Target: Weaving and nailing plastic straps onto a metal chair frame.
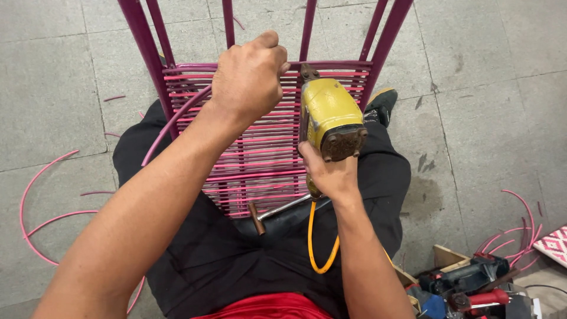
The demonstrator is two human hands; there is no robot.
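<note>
**Stapling cord on the chair frame**

Pulling a pink cord (177, 115) tight w/ our left hand (248, 80), we hold a yellow air stapler (329, 118) in our right hand (328, 174). Left fist is fully closed around the cord, up by the top rail of the purple chair frame (147, 47); the cord runs down and left from the fist in a long curve. Right hand is wrapped shut on the stapler's grip, nose pointing away from us at the rail just right of the left fist, so tool and fist sit nearly side by side, long axis of the stapler running front-to-back. Left hand is nearer the rail.

Under both hands: the woven seat (260, 159) of pink strands, resting on our lap. An orange hose (313, 245) loops down from the stapler. A hammer (277, 211) lies across our legs near the seat's lower edge. Loose pink cords (35, 195) on the tile floor (490, 118) at left, more at right beside a box of tools (472, 283).
</note>
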